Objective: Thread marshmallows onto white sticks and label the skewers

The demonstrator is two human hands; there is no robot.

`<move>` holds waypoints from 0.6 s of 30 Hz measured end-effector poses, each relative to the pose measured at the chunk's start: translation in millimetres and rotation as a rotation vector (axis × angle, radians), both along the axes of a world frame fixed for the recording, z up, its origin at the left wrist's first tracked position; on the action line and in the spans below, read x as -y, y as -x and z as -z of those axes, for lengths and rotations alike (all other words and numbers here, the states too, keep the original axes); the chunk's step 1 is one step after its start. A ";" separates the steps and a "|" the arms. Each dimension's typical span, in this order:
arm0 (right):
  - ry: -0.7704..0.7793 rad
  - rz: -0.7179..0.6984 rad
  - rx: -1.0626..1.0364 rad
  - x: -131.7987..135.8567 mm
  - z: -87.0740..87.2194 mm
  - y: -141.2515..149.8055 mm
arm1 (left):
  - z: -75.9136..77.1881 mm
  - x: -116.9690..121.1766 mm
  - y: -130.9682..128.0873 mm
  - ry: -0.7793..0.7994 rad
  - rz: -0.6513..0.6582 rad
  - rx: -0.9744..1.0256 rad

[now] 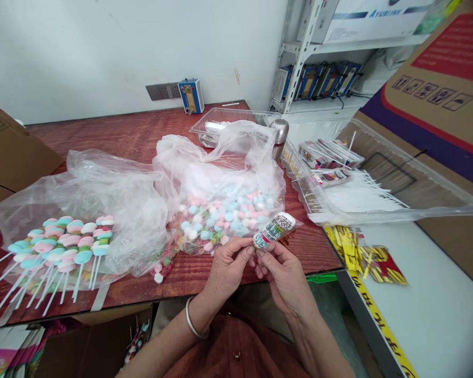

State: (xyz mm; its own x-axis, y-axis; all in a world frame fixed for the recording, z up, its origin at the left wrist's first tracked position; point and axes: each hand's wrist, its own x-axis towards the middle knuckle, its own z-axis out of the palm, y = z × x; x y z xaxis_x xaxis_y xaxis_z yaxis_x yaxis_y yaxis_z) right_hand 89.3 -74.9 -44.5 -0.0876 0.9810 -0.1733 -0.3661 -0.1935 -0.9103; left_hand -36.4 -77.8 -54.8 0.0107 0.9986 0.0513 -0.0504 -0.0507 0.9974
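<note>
Pinching a small printed packet (pixel 275 229) between both hands, just above the near edge of the desk (pixel 134 134). Narrow and oblong, white-faced with a green band, black print and a barcode-like patch, clear wrap flaring at its upper end. Long axis tilted, low end down-left between the fingertips, high end up-right toward the clear tray (pixel 449 202). Left hand (pixel 227 268) closed on the lower end with thumb and forefinger, a pale bangle (pixel 192 321) round its wrist. Right hand (pixel 286 275) closed likewise just below and right of it, fingers curled under the packet.

Directly behind, touching the desk: an open clear plastic bag (pixel 220 173) heaped with small pink, blue and white sweets. Further left, on another sheet of plastic, rows of finished lollipops (pixel 63 244) in pink, blue, white and green, white sticks fanned toward the near-left corner. Right of the hands, the clear tray holding more printed packets and white sticks, yellow labels (pixel 352 252) lying below it. Far back, a second clear container (pixel 220 123) and a metal flask (pixel 279 136); cardboard boxes at both sides.
</note>
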 end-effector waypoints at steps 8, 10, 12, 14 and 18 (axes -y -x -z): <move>-0.352 -0.128 0.703 6.2 -15.0 -40.7 | -49.1 3.1 31.5 -0.252 0.389 -0.244; -0.539 -0.035 0.943 7.7 -20.8 -48.5 | -62.4 10.7 34.4 -0.276 0.344 -0.336; -0.810 0.077 1.179 9.2 -26.0 -52.6 | -72.3 19.6 34.9 -0.267 0.194 -0.345; -1.089 0.124 1.343 11.2 -29.6 -54.8 | -79.1 28.3 34.4 -0.210 0.127 -0.293; -1.315 0.136 1.418 16.4 -33.9 -56.3 | -78.9 37.2 30.4 -0.116 0.446 -0.382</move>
